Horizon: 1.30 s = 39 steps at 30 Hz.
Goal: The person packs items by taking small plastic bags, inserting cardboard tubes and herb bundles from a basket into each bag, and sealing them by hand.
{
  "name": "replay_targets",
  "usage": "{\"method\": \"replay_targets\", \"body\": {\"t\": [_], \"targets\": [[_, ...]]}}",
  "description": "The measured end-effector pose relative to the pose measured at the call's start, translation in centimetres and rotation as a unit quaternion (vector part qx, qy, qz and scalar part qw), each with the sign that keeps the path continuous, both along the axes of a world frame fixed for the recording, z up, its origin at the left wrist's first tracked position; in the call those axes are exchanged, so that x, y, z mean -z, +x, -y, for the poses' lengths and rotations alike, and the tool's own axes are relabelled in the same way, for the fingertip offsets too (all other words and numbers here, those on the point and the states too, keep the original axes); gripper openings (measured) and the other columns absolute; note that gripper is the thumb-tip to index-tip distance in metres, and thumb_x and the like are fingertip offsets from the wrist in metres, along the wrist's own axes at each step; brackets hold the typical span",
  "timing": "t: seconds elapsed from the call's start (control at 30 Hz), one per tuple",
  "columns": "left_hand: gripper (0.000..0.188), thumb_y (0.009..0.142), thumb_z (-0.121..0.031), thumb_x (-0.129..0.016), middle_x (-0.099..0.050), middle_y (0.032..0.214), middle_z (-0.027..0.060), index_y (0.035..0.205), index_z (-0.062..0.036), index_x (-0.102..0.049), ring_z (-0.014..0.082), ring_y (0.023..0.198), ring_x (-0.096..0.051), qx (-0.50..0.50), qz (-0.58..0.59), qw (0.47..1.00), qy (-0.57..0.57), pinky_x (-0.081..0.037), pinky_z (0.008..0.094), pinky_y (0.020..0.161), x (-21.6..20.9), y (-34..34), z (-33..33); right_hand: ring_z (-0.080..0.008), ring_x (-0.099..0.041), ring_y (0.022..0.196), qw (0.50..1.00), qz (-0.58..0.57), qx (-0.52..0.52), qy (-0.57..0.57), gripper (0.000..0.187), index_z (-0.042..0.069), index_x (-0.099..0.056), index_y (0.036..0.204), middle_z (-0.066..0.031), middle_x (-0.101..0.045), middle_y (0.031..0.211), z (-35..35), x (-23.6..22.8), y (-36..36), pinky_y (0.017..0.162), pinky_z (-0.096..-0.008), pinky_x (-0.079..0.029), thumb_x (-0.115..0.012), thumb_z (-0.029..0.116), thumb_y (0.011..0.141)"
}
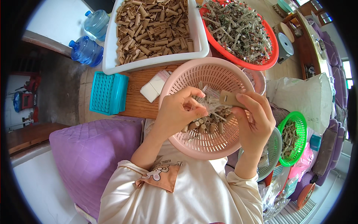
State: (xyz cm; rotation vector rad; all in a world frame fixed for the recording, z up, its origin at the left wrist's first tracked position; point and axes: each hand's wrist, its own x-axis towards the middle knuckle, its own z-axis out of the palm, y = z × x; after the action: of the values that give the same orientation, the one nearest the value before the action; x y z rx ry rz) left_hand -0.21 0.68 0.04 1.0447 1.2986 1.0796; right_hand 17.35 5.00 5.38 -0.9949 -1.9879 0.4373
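Note:
Between the thumb and fingers of my right hand point(256, 114) is a flat tan piece point(228, 98) with a small dark slot, held over the pink slotted basket point(203, 152). My left hand point(176, 109) hovers at the basket's left side. Its thumb and middle finger are curled together, the index finger stretches forward, and anything between them is too small to make out. Below both hands, short tan tubes point(202, 128) and a tangle of clear plastic pieces point(212, 101) lie in the basket.
Beyond stand a white tub point(111, 48) of tan pieces and a red basin point(275, 56) of clear and metallic pieces. A teal ridged tray point(102, 93) and white cards point(152, 89) lie left. Green point(302, 128) and grey point(276, 149) baskets stand right, near a white sack point(302, 97).

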Motion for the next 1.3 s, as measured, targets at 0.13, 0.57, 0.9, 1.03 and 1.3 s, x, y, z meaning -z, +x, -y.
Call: {"method": "replay_targets", "body": {"t": [0.13, 0.57, 0.9, 1.03, 1.3], "targets": [[0.033, 0.072, -0.01, -0.07, -0.066, 0.073, 0.0075, 0.1, -0.0033, -0.054, 0.0058, 0.062, -0.058, 0.01, 0.033, 0.999, -0.036, -0.043, 0.019, 0.052, -0.5, 0.1, 0.2, -0.0219, -0.06, 0.072, 0.999, 0.017, 0.033, 0.005, 0.026, 0.004, -0.064, 0.087, -0.0079, -0.06, 0.084, 0.0, 0.2, -0.4, 0.061, -0.0292, -0.049, -0.069, -0.001, 0.062], [0.043, 0.072, -0.009, -0.069, -0.063, 0.093, 0.0132, 0.111, -0.002, -0.053, 0.0143, 0.086, -0.061, 0.009, 0.051, 0.998, 0.044, -0.048, 0.026, 0.076, 0.1, 1.1, 0.2, -0.0219, -0.06, 0.066, 0.979, 0.035, 0.013, -0.199, 0.022, 0.002, -0.063, 0.089, -0.0108, -0.06, 0.08, 0.0, -0.1, -0.6, 0.06, -0.0289, -0.048, -0.067, 0.002, 0.067], [0.039, 0.077, -0.007, -0.066, -0.061, 0.098, 0.009, 0.112, 0.0034, -0.051, 0.0131, 0.088, -0.059, 0.048, 0.181, 0.981, 0.041, -0.049, 0.0244, 0.077, 0.2, 1.9, 0.3, -0.0192, -0.06, 0.063, 0.956, -0.037, -0.06, -0.284, 0.025, 0.0, -0.059, 0.088, -0.0097, -0.063, 0.082, -1.2, 0.7, -0.4, 0.06, -0.0267, -0.048, -0.07, 0.005, 0.066], [0.039, 0.078, -0.006, -0.065, -0.06, 0.098, 0.0085, 0.112, 0.0056, -0.049, 0.0105, 0.088, -0.057, 0.055, 0.239, 0.969, -0.022, -0.048, 0.0221, 0.075, 0.3, 1.4, -0.3, -0.0176, -0.06, 0.064, 0.973, -0.016, -0.097, -0.207, 0.023, 0.0, -0.059, 0.082, -0.0081, -0.063, 0.083, -1.8, 2.0, -0.5, 0.059, -0.0255, -0.048, -0.072, 0.006, 0.064], [0.036, 0.08, -0.009, -0.063, -0.061, 0.098, 0.0095, 0.111, 0.0028, -0.049, 0.009, 0.088, -0.057, 0.043, 0.3, 0.953, 0.009, -0.047, 0.0188, 0.071, 0.8, 0.9, -1.2, -0.0297, -0.051, 0.099, 0.953, -0.046, -0.262, -0.146, 0.04, 0.005, -0.064, 0.087, -0.014, -0.054, 0.108, -2.8, 3.6, 0.3, 0.086, -0.0406, -0.041, -0.066, 0.041, 0.07]]}}
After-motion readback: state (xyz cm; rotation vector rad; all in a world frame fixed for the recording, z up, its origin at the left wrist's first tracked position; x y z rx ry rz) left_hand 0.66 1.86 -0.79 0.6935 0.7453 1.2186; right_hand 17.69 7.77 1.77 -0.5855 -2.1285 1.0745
